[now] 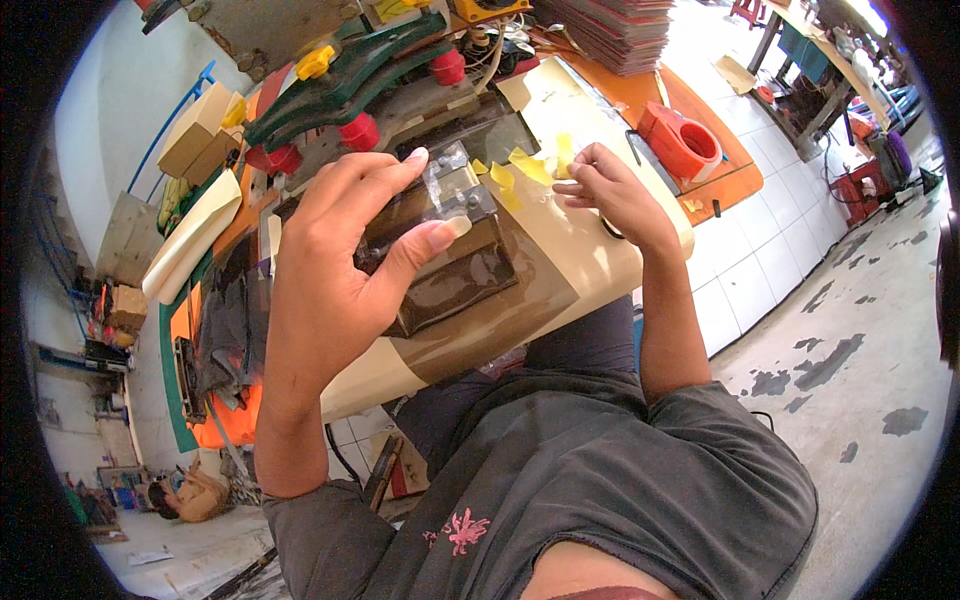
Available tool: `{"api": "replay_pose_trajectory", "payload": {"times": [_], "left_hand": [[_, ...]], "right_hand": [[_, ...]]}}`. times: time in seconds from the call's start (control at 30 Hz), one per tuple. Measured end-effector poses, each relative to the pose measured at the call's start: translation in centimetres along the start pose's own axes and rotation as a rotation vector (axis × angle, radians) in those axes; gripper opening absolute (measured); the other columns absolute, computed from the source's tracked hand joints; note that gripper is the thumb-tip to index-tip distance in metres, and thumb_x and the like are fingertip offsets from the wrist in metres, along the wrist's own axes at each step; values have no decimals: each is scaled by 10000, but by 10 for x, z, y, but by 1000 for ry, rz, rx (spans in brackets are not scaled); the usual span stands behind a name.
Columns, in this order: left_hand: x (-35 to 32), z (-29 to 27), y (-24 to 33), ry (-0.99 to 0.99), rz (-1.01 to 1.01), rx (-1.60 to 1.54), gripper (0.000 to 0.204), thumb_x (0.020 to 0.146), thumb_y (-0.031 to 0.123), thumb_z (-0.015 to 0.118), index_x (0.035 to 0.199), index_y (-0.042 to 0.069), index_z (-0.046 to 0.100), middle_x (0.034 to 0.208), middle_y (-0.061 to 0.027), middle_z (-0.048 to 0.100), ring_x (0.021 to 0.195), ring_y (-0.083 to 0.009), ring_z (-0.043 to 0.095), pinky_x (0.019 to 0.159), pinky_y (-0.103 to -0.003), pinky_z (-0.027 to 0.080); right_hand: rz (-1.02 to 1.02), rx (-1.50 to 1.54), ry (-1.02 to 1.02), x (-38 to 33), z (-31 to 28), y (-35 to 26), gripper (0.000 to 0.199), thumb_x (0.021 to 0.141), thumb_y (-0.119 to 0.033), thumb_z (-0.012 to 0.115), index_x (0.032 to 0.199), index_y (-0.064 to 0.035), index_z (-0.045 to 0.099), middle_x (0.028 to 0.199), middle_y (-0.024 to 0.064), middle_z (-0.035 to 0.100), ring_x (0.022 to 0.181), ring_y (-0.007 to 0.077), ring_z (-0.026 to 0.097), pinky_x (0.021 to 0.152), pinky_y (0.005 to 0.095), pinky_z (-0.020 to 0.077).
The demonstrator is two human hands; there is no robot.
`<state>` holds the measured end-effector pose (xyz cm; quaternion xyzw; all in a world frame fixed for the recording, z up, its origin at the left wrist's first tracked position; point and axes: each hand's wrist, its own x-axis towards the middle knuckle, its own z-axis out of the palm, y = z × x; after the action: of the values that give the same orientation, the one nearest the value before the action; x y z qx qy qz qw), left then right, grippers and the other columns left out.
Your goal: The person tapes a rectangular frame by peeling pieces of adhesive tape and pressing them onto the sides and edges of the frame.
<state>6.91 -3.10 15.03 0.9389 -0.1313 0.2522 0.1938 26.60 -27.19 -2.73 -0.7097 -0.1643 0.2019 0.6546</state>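
Observation:
My left hand (345, 250) grips a glossy dark brown leather piece (455, 275) from above, thumb on its top edge and fingers over its left side. A small clear plastic piece with rivets (455, 190) lies on it by my thumb tip. My right hand (610, 195) rests on the beige work surface (590, 270) with fingertips pinched together near several small yellow scraps (530, 165). I cannot tell whether a scrap is between the fingers.
A green machine with red knobs (340, 90) stands behind the leather. A red tape dispenser (685, 140) sits on the orange bench at right. Stacked sheets (615, 30) lie at the back, cardboard boxes (200, 130) at left. Tiled and patchy concrete floor at right.

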Motion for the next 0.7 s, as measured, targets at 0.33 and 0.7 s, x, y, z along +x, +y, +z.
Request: {"api": "replay_pose_trajectory", "payload": {"times": [0.33,0.7], "left_hand": [[-1,-2,1,-50,-69,-15,510,924,311,808,1321,1,726,1220,-179,712,1153,-331,687,1050,-406,501],[-2,-2,0,-28,-58,-20,517,911,294,819,1332,8,725,1220,-177,716,1159,-337,688,1046,-399,504]], "right_hand": [[-372,-65,273,-17,-16,-24,215,1019,-201,744,1079,-4,678,952,46,723,862,106,668,793,276,534],[-599,297,96,-29,8,-71,136,1052,-111,693,1144,-12,670,1030,128,786,790,104,675,677,235,510]]}}
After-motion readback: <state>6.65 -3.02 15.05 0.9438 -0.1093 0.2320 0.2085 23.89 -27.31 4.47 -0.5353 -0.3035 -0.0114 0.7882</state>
